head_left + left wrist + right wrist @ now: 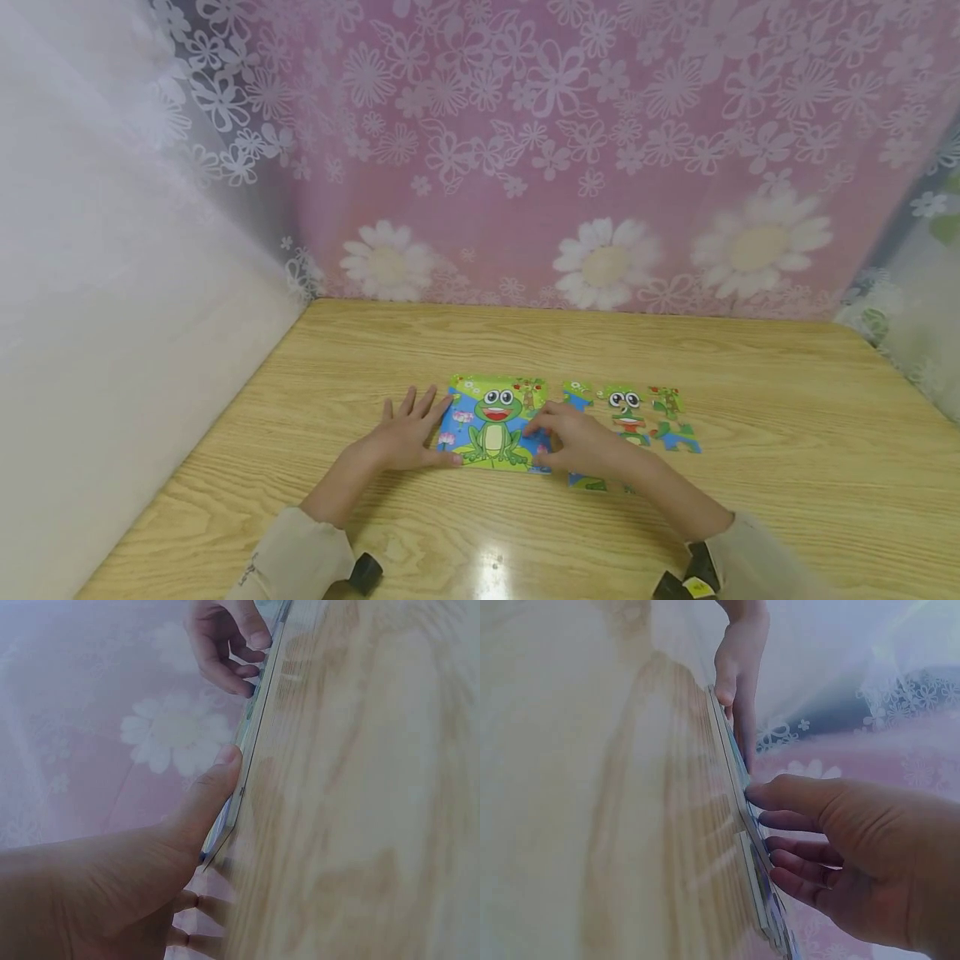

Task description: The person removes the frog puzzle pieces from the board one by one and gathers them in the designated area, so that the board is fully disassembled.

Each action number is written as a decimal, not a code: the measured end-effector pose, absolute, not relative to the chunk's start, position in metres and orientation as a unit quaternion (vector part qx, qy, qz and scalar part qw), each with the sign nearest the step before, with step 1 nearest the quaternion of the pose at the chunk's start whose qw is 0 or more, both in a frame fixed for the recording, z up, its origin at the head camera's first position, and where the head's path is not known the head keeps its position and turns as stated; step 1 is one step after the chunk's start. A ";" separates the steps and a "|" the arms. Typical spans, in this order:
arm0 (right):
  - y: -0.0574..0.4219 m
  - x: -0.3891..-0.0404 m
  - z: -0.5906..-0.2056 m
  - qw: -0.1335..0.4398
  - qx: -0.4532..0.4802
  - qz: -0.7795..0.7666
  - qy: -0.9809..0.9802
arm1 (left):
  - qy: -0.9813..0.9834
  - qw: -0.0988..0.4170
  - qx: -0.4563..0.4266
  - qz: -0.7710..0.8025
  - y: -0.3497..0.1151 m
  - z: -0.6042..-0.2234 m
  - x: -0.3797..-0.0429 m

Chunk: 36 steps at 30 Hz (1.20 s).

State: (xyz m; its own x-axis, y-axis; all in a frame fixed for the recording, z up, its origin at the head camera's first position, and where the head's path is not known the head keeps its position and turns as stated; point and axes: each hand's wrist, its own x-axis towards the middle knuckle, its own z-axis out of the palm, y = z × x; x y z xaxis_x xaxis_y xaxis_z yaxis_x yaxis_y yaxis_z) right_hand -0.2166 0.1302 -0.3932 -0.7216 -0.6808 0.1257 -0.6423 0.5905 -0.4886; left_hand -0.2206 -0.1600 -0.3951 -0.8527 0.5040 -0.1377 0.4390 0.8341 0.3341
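A flat puzzle board (pixel 495 418) with a smiling green frog picture lies on the wooden table. My left hand (pixel 408 435) is at its left side, fingers spread along the edge and thumb over the lower left corner. In the left wrist view, the thumb (pixel 212 782) rests on the board's near rim. My right hand (pixel 581 437) reaches over the right part of the board, fingers loosely bent and fingertips at the picture. In the right wrist view, its thumb tip (pixel 757 793) meets the board edge, and no loose piece shows between thumb and fingers.
Right of the board lie several loose puzzle pieces, among them one with frog eyes (pixel 624 398), a tree piece (pixel 667 402) and a blue and green piece (pixel 678 437). My right hand and forearm cover some. A pink flowered curtain (pixel 480 167) hangs behind the table (pixel 360 333).
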 end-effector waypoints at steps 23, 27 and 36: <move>0.131 -0.219 -0.396 0.025 -0.378 -0.253 0.890 | 0.952 0.107 0.246 0.149 -0.160 -0.397 -0.221; 0.130 -0.218 -0.395 0.020 -0.377 -0.256 0.890 | 0.951 0.111 0.247 0.148 -0.160 -0.395 -0.220; 0.132 -0.214 -0.387 0.022 -0.364 -0.266 0.892 | 0.953 0.111 0.246 0.140 -0.160 -0.397 -0.222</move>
State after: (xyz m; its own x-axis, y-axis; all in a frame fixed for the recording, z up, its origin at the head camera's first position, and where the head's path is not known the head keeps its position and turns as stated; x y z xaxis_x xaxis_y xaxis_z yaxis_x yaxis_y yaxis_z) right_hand -0.2138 0.1322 -0.3875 -0.7337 -0.6616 0.1549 -0.6383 0.5929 -0.4910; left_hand -0.2225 -0.1601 -0.3971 -0.8547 0.4990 -0.1432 0.4369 0.8404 0.3207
